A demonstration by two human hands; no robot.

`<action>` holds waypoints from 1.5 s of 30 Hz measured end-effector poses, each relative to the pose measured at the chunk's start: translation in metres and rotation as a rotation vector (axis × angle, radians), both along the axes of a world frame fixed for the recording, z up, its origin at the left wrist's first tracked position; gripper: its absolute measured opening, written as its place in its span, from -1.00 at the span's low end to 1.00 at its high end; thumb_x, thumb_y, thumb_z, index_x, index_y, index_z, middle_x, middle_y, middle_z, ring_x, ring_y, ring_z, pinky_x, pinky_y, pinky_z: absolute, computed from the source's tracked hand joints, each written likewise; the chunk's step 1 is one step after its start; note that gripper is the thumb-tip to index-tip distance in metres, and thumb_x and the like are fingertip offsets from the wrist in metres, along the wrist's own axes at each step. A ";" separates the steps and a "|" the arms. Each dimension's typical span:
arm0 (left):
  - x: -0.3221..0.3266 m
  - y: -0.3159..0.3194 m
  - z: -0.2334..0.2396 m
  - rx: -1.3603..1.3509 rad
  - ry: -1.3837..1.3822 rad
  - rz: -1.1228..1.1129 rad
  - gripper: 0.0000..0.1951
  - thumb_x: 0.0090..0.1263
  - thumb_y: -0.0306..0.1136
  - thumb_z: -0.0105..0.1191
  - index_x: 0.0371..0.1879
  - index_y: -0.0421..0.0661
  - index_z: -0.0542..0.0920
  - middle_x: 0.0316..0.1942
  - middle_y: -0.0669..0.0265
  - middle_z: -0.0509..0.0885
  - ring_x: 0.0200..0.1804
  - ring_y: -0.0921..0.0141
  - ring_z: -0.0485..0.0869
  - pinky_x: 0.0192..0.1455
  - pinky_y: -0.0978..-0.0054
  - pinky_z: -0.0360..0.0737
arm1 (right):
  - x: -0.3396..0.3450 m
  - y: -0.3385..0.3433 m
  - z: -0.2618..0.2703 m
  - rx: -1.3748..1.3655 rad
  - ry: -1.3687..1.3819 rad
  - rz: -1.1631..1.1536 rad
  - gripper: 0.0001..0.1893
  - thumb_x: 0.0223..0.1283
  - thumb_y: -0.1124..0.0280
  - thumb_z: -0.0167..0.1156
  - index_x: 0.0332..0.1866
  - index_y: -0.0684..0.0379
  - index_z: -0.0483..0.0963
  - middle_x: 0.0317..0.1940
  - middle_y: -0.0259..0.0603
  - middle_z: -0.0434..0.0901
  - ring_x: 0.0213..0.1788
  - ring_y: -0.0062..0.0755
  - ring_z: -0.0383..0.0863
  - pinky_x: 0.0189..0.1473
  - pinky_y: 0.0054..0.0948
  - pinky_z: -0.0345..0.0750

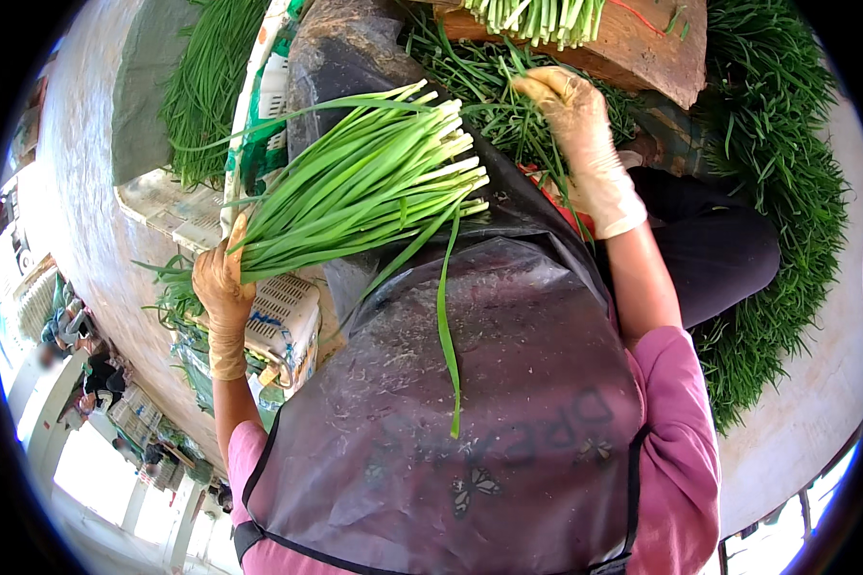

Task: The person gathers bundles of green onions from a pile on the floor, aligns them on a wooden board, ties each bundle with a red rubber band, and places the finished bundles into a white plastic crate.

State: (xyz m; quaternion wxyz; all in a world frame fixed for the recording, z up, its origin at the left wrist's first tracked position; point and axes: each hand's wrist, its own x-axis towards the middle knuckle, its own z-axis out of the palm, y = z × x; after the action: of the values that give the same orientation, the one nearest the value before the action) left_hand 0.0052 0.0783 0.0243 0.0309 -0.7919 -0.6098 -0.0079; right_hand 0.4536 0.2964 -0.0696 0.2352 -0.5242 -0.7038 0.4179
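My left hand [224, 279], in a pale stained glove, grips a bunch of garlic chives [359, 183] around its leafy end. The bunch lies across my lap, its pale cut ends pointing right. One long blade [446, 338] droops from it over the plastic apron [467, 302]. My right hand [564, 104], also gloved and blurred, is over a heap of loose green blades [485, 79] with its fingers curled. A few thin blades show by its fingertips and beneath the palm; whether they are held is unclear.
Another chive bundle [539, 18] rests on a wooden block [640, 50] at the top. Many chives [769, 215] are piled along the right. At left are a white-and-green basket rim [241, 129], more chives [212, 93] and an upturned plastic crate [284, 309]. People sit in the far left background.
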 end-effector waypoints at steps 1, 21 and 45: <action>0.005 0.003 0.005 -0.015 0.001 0.022 -0.49 0.08 -0.39 0.11 0.11 -0.07 0.55 -0.19 0.18 0.66 -0.30 0.16 0.58 -0.19 0.24 0.49 | 0.022 0.013 -0.023 0.079 -0.309 0.036 -0.63 0.14 0.04 0.33 -0.10 0.09 0.63 0.02 -0.25 0.63 0.00 -0.31 0.66 0.27 -0.28 0.48; 0.024 0.027 0.001 -0.094 -0.327 0.098 -0.39 0.09 -0.50 0.07 0.26 -0.04 0.52 -0.02 0.17 0.70 -0.31 0.18 0.62 -0.16 0.35 0.52 | 0.027 0.009 0.001 0.234 -1.146 0.145 -0.32 0.10 0.27 0.35 0.37 0.09 0.34 0.25 -0.10 0.45 0.34 -0.21 0.38 0.39 -0.33 0.31; 0.040 0.035 0.037 -1.179 -1.263 0.707 -0.24 -0.01 -0.26 0.47 0.17 -0.34 0.41 -0.42 0.19 0.64 -0.36 0.35 0.61 -0.28 0.41 0.56 | 0.067 0.007 0.021 -0.601 0.820 -0.177 -0.60 0.34 0.19 0.17 0.10 0.30 0.53 -0.29 -0.19 0.68 -0.19 -0.43 0.66 0.00 -0.41 0.54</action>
State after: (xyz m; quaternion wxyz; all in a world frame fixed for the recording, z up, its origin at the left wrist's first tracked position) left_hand 0.0452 0.1136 0.0615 -0.7126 -0.2971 -0.6248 -0.1165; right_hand 0.5208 0.3039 -0.0486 0.3653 -0.4193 -0.3554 0.7512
